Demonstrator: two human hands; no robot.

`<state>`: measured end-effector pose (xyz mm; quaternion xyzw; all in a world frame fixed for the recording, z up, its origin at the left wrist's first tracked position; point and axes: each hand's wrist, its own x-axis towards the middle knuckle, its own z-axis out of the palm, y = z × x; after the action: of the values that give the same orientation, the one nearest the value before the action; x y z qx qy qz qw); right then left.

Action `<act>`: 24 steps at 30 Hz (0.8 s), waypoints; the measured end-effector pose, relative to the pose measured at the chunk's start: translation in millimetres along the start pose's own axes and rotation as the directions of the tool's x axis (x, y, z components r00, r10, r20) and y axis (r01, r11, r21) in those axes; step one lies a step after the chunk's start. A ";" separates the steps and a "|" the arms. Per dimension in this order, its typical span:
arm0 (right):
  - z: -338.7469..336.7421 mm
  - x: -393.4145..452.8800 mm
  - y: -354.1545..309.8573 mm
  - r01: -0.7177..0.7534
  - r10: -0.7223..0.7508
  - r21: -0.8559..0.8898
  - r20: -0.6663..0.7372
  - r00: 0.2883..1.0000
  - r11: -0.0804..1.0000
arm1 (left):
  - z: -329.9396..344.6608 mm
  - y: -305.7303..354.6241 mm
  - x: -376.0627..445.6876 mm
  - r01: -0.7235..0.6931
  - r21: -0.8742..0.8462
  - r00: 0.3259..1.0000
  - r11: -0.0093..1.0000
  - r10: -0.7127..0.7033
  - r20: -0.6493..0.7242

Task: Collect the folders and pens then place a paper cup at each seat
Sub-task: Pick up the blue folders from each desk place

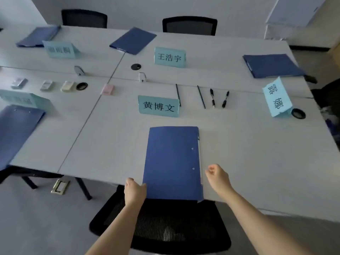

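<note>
White table (pixel 248 150) fills the view, and the blue folder (pixel 173 162) overhangs its near edge above a black chair (pixel 165 227). Left hand (pixel 134 192) pinches the folder's near-left corner; right hand (pixel 217 175), loosely curled, holds nothing just beside the right edge. Four pens (pixel 213 98) lie beyond.

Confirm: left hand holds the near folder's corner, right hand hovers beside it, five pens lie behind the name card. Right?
Not quite. The head view shows four pens, not five, behind the name card. The rest holds: left hand grips the near folder at its corner, right hand hovers beside it.
</note>
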<state>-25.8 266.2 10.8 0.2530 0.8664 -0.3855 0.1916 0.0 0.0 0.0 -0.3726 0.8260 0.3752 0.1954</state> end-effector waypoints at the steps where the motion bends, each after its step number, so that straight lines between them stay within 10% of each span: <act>1: 6.3 1.4 1.2 -0.031 0.031 0.010 0.001 1.000 0.999 | 0.0 1.9 3.4 0.027 -0.024 1.000 0.999 -0.027 -0.003; 24: 16.3 16.2 -10.4 -0.288 0.212 0.421 0.217 0.953 0.860 | 2.8 9.6 17.2 0.200 -0.330 0.972 0.922 -0.144 0.188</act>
<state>-42.6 252.5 -2.0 0.3684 0.6953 -0.5655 0.2468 -18.4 -1.6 -7.6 -0.4411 0.6926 0.5247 0.2245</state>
